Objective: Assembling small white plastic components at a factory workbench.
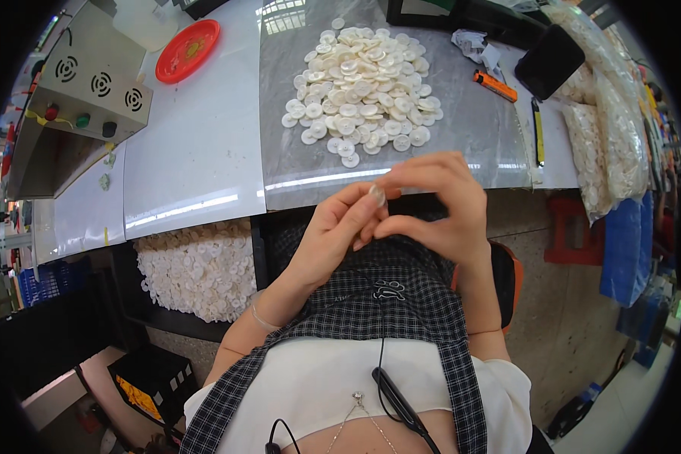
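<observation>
My left hand [333,228] is closed, pinching a small white round button [377,195] between thumb and fingers just off the table's front edge. Opposite it, my right hand [450,203] has its thumb and forefinger spread apart in a curve. The forefinger's tip reaches the button or lies right beside it; I cannot tell if it touches. Beyond both hands, a large heap of white round buttons [367,87] is spread on the grey mat [477,140].
A drawer of white pieces [200,272] stands below the table at left. On the table are a grey metal box [91,83], a red dish [188,51], an orange marker [495,86], a yellow cutter knife [538,132] and a black phone-like object [550,62]. Filled plastic bags [613,129] lie far right.
</observation>
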The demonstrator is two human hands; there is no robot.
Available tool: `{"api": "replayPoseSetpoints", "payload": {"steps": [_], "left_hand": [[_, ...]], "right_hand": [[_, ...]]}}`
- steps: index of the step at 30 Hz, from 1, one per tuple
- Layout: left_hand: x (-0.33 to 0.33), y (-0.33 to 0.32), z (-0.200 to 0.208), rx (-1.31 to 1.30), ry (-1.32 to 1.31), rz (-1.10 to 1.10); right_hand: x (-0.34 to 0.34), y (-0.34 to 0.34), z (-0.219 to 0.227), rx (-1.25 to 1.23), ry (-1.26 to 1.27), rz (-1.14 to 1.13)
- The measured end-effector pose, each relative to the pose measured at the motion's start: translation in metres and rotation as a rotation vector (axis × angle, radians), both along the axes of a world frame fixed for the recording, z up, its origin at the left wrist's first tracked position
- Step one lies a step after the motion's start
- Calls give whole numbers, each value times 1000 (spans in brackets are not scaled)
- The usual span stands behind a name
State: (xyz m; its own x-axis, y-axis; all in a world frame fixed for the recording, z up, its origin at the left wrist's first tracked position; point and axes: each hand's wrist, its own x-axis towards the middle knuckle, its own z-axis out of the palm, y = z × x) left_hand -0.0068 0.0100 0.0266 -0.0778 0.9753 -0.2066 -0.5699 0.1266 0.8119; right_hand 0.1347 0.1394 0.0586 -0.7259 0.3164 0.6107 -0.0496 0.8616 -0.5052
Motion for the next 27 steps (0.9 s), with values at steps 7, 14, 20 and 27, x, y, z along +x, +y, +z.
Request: {"api": "replayPoseSetpoints", "payload": {"steps": [7, 14, 20, 27], "left_hand": [[-2, -2, -7, 169, -227, -69], [-6, -6, -11, 213, -198, -84], [-6, -6, -12, 194, -200, -40], [0, -4, -5, 117, -122, 39]], "right_hand": [[4, 31, -31, -71, -41, -388], [2, 22, -39, -222, -144, -340], [-2, 20, -37, -66, -128, -365], [0, 12, -39, -314, -83, -386]]}}
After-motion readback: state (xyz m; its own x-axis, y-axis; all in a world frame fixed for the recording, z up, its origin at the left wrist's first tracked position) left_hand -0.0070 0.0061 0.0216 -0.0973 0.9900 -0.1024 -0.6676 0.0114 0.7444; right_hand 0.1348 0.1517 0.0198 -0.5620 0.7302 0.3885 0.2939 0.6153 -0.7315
